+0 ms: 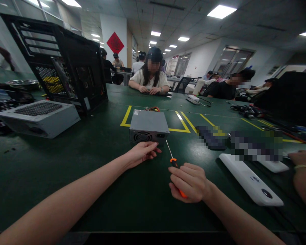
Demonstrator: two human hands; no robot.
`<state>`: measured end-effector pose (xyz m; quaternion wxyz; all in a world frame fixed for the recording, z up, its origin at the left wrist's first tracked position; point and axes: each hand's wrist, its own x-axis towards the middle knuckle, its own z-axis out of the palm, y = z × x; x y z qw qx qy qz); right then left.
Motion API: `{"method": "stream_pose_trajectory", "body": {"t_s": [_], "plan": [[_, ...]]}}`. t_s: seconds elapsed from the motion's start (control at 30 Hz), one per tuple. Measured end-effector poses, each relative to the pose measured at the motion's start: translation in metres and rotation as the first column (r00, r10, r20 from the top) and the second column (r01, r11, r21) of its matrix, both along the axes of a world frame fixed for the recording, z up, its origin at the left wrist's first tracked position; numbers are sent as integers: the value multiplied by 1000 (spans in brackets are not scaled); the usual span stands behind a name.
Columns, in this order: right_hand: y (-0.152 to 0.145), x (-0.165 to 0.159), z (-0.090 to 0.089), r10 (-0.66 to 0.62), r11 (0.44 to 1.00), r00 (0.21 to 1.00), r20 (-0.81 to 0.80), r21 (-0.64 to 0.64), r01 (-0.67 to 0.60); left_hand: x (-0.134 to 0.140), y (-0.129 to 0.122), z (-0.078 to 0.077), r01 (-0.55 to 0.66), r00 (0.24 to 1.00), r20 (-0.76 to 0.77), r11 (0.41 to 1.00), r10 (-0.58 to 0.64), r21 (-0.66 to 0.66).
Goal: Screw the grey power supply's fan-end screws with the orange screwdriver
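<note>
A grey computer power supply (150,121) sits in front of me, its fan grille and power socket facing my way and coloured wires behind it. My left hand (142,153) is at its lower front edge, thumb and fingers drawn together. What they hold, if anything, is too small to make out, and I cannot tell whether they touch the casing. My right hand (190,182) is wrapped round the orange and black handle of a screwdriver (173,162). The thin shaft points up and away, its tip by the lower right front corner of the power supply.
A black computer case (91,73) stands at the left behind a second power supply (44,117). White power banks (250,178) and a phone (211,137) lie at the right, near another person's hand (303,163). Yellow tape (178,130) marks the green table. A person sits opposite.
</note>
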<state>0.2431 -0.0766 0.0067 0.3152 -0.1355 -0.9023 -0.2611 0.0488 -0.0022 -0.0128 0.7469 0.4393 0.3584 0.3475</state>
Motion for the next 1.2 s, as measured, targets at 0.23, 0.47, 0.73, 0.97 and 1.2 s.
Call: {"method": "stream_pose_trajectory", "body": {"t_s": [0.23, 0.47, 0.73, 0.97, 1.2], "plan": [[6, 3, 2, -30, 1000, 999, -44, 1, 30, -1, 0, -3, 36, 999, -6, 998, -35, 56], [9, 2, 2, -30, 999, 998, -49, -26, 29, -1, -1, -1, 42, 999, -25, 997, -40, 59], [10, 0, -1, -35, 997, 998, -44, -71, 32, 0, -3, -2, 44, 998, -50, 989, -37, 139], [10, 1, 0, -38, 996, 997, -70, -83, 32, 5, -6, -5, 16, 992, -128, 957, 22, 289], [10, 1, 0, -31, 994, 995, -90, -111, 21, 5, -6, -5, 53, 991, -134, 933, -6, 355]]}}
